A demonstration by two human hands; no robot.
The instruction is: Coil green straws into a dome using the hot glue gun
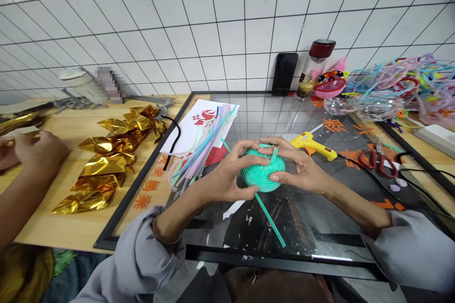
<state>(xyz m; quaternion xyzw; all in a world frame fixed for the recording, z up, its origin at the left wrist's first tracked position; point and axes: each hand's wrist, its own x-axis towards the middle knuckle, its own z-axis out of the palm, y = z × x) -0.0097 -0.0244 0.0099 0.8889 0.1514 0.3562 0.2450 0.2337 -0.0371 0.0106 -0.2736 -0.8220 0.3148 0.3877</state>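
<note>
Left hand [225,177] and right hand [303,171] both held the green coil [261,180] (a stem [270,220] pointed toward the front edge of the desk [220,254]).

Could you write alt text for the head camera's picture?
A person's left hand and right hand hold a coiled green dome above a dark tabletop. A yellow glue gun lies to the right; pastel stems and gold pieces lie left.

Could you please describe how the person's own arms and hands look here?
The left hand and right hand are gloveless. The left sleeve and right sleeve are plain, loose and grey, ending on the forearms. A thin dark band, perhaps a bracelet, borders the left cuff.
</note>
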